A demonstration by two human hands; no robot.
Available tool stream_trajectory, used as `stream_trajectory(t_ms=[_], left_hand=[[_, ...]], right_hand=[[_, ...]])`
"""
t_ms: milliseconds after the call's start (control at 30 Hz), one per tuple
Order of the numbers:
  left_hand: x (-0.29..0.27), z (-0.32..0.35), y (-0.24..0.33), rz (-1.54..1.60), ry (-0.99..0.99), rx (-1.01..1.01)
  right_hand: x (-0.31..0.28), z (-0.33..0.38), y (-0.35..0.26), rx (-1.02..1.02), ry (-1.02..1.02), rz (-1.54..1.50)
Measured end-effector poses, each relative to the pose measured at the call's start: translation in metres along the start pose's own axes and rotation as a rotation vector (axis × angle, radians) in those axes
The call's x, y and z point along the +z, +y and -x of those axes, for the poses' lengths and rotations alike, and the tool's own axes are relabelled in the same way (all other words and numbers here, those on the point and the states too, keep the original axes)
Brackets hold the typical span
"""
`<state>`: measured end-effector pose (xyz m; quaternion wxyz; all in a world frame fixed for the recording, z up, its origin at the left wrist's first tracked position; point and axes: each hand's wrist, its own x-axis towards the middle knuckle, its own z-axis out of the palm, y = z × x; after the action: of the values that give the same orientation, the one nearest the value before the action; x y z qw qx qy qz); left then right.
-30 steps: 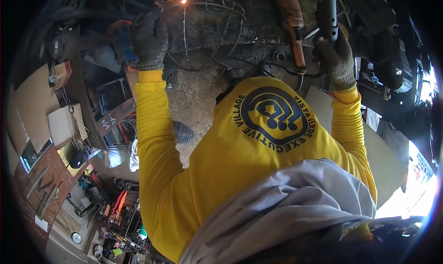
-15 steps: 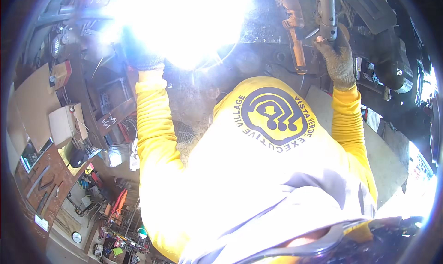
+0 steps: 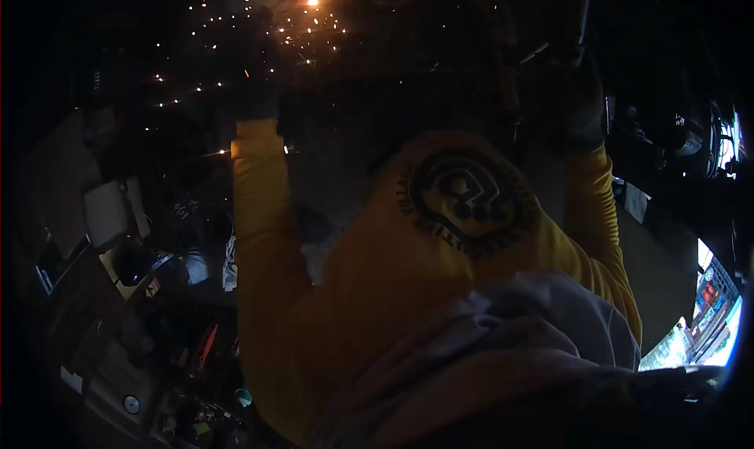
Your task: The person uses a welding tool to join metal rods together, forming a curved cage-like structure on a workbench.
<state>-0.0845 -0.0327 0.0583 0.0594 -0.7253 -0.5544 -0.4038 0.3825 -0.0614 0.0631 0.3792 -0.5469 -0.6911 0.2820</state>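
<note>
Most of the scene is very dark. A small orange-white glowing spot (image 3: 312, 1) burns at the top, left of centre, with sparks scattering around it. My left hand (image 3: 250, 102), in a dark work glove, lies below and left of the glow. Its fingers and anything in them are lost in the dark. On the right, my gloved right hand (image 3: 583, 107) is closed at the lower end of a dark metal tube (image 3: 580, 17); its fingers show only faintly. A long narrow metal piece (image 3: 507, 84) hangs left of that hand.
Cardboard boxes (image 3: 107, 211) stand at the left. Lower left are a round white dial (image 3: 131, 404), an orange item (image 3: 207, 343) and cluttered tools. A flat panel (image 3: 656, 268) lies right of my right sleeve, with a bright opening (image 3: 711, 311) beyond it.
The blinding white glare at the top has shrunk to a small orange glow with flying sparks. The whole view has darkened. The tube at my right hand has shifted slightly right; both arms stay in place.
</note>
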Motion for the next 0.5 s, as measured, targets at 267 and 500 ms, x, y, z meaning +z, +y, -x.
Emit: stream_trajectory(t_ms=[267, 500], left_hand=[[0.009, -0.003, -0.004, 0.144, -0.054, -0.116], [-0.014, 0.047, -0.074, 0.931, 0.258, -0.788]], right_hand=[[-0.005, 0.002, -0.024, -0.097, 0.035, 0.167], [-0.003, 0.002, -0.049, 0.421, 0.016, -0.317]])
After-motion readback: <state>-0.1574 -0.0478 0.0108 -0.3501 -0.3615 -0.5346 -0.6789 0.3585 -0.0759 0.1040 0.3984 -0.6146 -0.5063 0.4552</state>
